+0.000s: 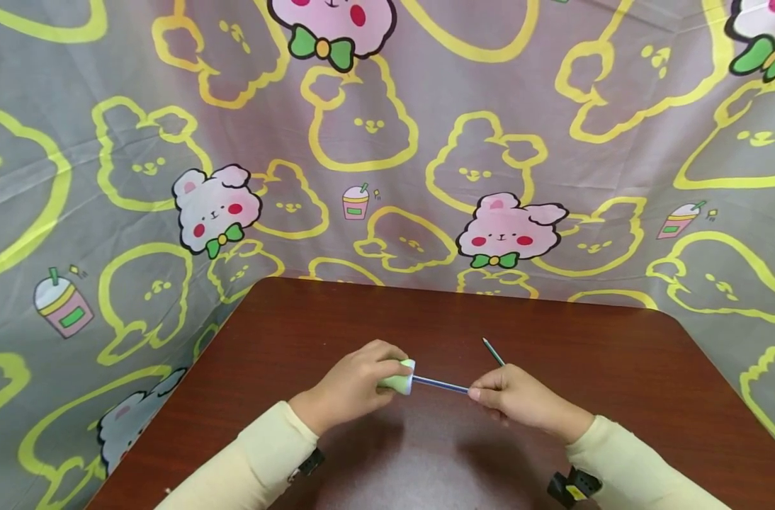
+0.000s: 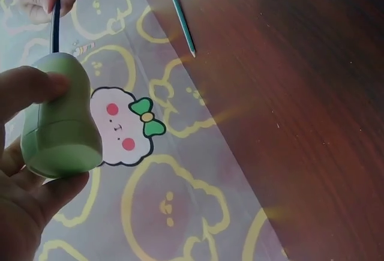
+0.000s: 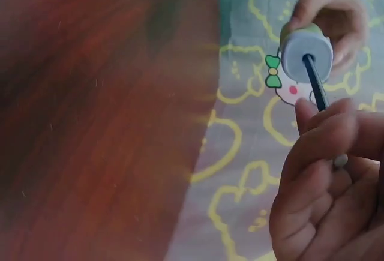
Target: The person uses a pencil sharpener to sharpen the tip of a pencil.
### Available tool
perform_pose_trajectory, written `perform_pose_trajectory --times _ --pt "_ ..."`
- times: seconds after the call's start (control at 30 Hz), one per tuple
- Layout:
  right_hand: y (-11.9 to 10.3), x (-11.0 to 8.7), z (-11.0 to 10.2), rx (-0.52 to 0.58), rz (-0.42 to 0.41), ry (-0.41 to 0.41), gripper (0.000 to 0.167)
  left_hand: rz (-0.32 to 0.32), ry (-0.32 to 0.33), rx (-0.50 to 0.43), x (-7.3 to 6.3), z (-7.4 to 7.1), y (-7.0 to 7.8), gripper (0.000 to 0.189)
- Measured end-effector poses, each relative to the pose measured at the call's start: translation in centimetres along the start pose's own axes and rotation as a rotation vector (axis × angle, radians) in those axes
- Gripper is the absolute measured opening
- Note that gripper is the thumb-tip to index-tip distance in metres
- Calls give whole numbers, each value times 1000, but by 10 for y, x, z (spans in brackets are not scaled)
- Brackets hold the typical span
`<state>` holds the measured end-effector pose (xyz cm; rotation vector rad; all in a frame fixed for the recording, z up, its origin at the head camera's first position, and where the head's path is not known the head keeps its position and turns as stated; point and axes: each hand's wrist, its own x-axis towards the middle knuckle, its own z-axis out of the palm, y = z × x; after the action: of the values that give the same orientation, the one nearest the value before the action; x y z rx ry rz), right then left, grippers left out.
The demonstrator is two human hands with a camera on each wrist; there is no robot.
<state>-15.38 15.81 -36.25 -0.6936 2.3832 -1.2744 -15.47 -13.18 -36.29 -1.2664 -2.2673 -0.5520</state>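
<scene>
My left hand (image 1: 355, 382) grips a light green pencil sharpener (image 2: 63, 117), its fingers and thumb wrapped around the body. The sharpener's pale front face (image 3: 307, 60) points toward my right hand and has a round hole in it. A dark blue pencil (image 1: 441, 384) runs straight into that hole, so its tip is hidden inside. My right hand (image 1: 528, 400) pinches this pencil near its far end, where a whitish end shows beneath the fingers in the right wrist view. Both hands are held above the table.
A second pencil, teal with a sharpened point (image 2: 182, 18), lies on the brown wooden table (image 1: 336, 312) beyond my right hand. A grey curtain (image 1: 400, 92) with cartoon rabbits hangs around the table's back and sides.
</scene>
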Motion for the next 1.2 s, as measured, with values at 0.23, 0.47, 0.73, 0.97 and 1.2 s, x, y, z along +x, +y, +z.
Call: perform_pose_trajectory --times 0.23,0.47,0.73,0.97,1.2 --pt "0 1 8 -378 -112 273 27 -117 -16 -52 -2 2 -4 34" --pt "12 7 4 -860 -742 700 31 -249 -3 -223 0 -2 -8 36" --pt "13 14 5 -1019 -1131 833 27 -277 -24 -319 1 -2 -8 34" --pt "11 9 11 -916 -873 722 32 -164 2 -172 -1 -1 -5 33" --pt "-1 3 1 -149 -133 158 15 8 88 -11 -1 7 -6 34"
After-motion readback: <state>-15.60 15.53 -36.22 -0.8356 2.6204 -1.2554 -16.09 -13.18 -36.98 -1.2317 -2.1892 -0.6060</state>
